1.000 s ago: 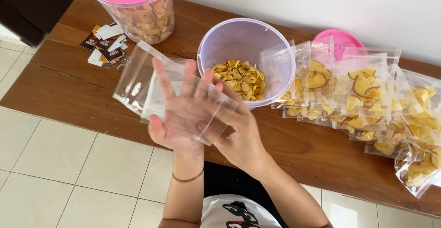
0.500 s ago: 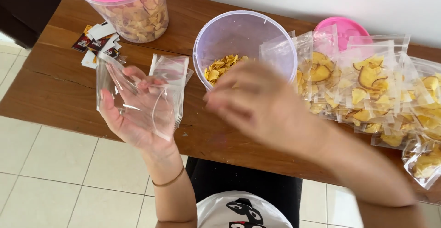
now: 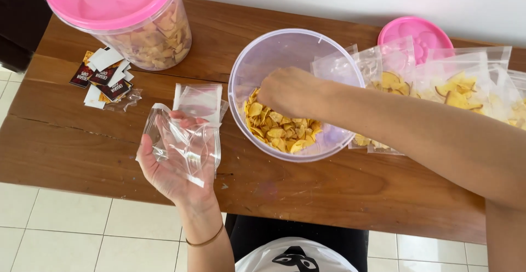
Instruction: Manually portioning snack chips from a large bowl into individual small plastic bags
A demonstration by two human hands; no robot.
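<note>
I see two hands over the wooden tabletop [image 3: 329, 190]. My left hand [image 3: 174, 165] lies palm up just off the tabletop's near edge, its fingers [image 3: 183, 116] curled on one empty clear bag [image 3: 183, 140]. My right hand [image 3: 285, 91] reaches into the one open tub [image 3: 244, 66], fingers bunched down among the yellow chips [image 3: 279, 129]; I cannot tell whether they grip any. One small stack of spare bags [image 3: 198, 96] lies flat between bag and tub. One lidded tub [image 3: 123, 20] stands at far left, with a little pile of labels [image 3: 101, 77] beside it. One loose pink lid [image 3: 419, 33] sits behind several filled bags [image 3: 455, 86], too overlapped to count.
</note>
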